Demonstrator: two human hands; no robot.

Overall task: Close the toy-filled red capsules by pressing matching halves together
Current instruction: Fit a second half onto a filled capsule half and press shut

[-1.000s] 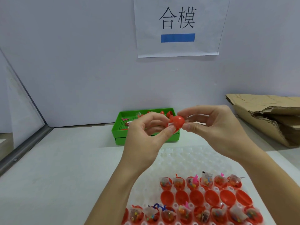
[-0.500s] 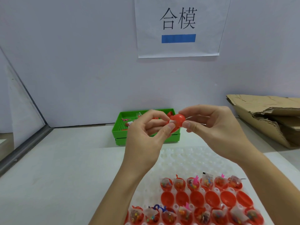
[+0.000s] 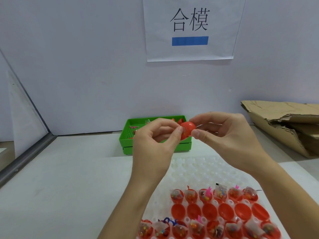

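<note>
Both hands hold one red capsule (image 3: pixel 187 130) up in front of the green tray. My left hand (image 3: pixel 155 144) pinches its left side with thumb and fingers. My right hand (image 3: pixel 226 135) pinches its right side. The seam is hidden by the fingertips. Below, a white dimpled tray (image 3: pixel 195 171) carries a row of toy-filled red halves (image 3: pixel 214 195), a row of empty red halves (image 3: pixel 219 212) and another toy-filled row (image 3: pixel 207 230) at the bottom edge.
A green perforated tray (image 3: pixel 127 140) with a few red pieces stands at the back by the wall. Flattened cardboard (image 3: pixel 283 125) lies at the right. A paper sign (image 3: pixel 189 28) hangs on the wall. A metal rail (image 3: pixel 25 156) runs along the left.
The two hands have pressed closer together on the capsule and turned it slightly; less of the left half shows between the fingers than before.
</note>
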